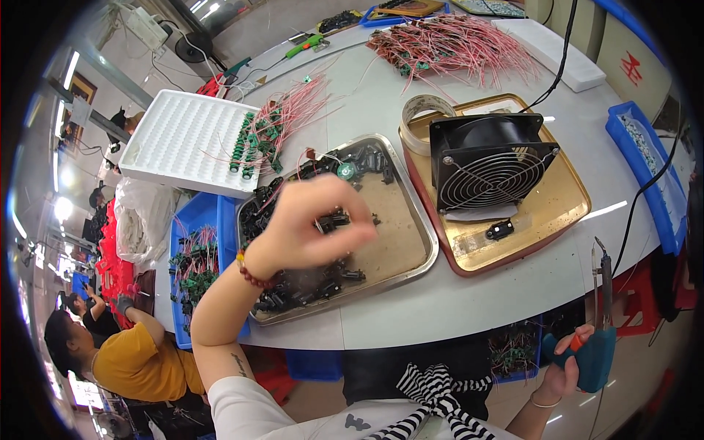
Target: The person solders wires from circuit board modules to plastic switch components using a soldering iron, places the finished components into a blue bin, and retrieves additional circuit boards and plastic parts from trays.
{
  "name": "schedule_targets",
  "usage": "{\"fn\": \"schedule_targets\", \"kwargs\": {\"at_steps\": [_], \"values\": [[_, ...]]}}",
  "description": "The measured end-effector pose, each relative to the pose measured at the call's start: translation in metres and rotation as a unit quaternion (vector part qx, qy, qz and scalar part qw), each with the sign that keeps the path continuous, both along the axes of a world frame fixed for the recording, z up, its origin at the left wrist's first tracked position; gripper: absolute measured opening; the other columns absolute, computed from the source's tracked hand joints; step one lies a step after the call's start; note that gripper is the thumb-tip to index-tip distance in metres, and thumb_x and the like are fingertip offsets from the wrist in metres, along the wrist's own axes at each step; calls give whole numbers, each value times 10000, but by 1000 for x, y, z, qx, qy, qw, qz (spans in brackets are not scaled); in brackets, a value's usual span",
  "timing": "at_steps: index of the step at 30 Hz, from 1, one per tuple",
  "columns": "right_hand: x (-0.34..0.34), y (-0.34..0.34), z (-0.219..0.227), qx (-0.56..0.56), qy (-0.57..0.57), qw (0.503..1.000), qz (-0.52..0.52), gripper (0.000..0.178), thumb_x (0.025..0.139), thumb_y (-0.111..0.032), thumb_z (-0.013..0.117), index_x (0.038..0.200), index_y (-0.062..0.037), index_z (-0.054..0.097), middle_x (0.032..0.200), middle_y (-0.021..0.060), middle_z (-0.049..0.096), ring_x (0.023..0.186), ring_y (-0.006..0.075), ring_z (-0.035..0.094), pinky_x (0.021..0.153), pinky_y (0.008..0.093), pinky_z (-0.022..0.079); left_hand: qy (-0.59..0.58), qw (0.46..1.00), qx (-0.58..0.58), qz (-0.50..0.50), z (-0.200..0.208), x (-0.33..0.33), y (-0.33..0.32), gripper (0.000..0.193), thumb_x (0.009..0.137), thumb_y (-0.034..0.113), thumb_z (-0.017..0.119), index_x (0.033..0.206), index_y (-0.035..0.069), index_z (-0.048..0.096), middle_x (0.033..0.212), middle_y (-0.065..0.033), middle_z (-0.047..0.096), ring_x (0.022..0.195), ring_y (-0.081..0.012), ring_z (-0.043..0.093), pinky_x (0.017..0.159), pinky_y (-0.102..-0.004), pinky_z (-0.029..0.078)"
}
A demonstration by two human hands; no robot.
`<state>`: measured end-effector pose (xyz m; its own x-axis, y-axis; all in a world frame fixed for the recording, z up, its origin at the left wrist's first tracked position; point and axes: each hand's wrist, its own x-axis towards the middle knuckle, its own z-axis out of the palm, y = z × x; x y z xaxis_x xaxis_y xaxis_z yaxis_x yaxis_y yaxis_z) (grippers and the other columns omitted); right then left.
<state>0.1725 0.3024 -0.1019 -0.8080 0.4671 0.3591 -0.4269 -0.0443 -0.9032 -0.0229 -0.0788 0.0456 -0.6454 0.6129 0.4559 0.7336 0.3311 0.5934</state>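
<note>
Left hand (304, 224): fingers curl, cannot tell if pinching anything | metal tray (407, 246): beneath them | right hand (560, 380): fingers wrap soldering gun (598, 358)

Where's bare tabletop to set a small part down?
Free: white tabletop along the front edge, before the steel tray; between gold tray and right-hand blue bin; behind the steel tray, left of the big red-wire pile. Crowded: the steel tray's left half, under the left hand, and the gold tray around the black fan.
</note>
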Motion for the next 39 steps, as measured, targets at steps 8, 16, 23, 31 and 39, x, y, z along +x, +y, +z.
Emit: {"fn": "schedule_targets", "kwargs": {"at_steps": [8, 16, 23, 31, 39], "values": [[2, 3, -3, -17, 17, 1000, 14, 415, 713, -147, 540, 1064, 59, 460, 1072, 161, 412, 662, 141, 487, 584, 230, 361, 99, 849, -315, 412, -52, -85, -104, 398, 854, 389, 540, 920, 3, 613, 816, -142, 638, 821, -262, 621, 739, -344, 468], [8, 8, -1, -5, 11, 1000, 13, 411, 714, -144, 552, 1059, 55, 450, 1065, 153, 424, 660, 138, 503, 596, 224, 377, -157, 859, -282, 397, -62, -133, -107, 567, 844, 509, 488, 868, -28, 669, 803, -204, 645, 819, -335, 624, 758, -376, 466], [7, 8, -2, -24, 18, 1000, 2, 412, 703, -155, 577, 1036, 44, 438, 1062, 152, 434, 665, 142, 514, 602, 225, 391, -179, 879, -326, 299, -26, -138, -104, 434, 774, 400, 650, 648, -14, 632, 550, 15, 508, 521, -77, 453, 489, -266, 366], [3, 6, -2, -29, 24, 999, 19, 418, 697, -153, 584, 1035, 38, 428, 1045, 151, 437, 661, 146, 516, 600, 233, 403, -255, 804, -369, 392, -47, -137, -96, 576, 744, 541, 582, 750, -27, 676, 755, -134, 640, 694, -208, 589, 682, -305, 460], [6, 5, -1, -33, 33, 999, 10, 410, 697, -139, 566, 1036, 42, 425, 1039, 152, 440, 637, 148, 513, 597, 233, 399, -308, 918, -11, 251, -14, -103, -87, 227, 811, 250, 550, 720, 42, 561, 690, -8, 528, 652, -74, 467, 609, -211, 373]]}}
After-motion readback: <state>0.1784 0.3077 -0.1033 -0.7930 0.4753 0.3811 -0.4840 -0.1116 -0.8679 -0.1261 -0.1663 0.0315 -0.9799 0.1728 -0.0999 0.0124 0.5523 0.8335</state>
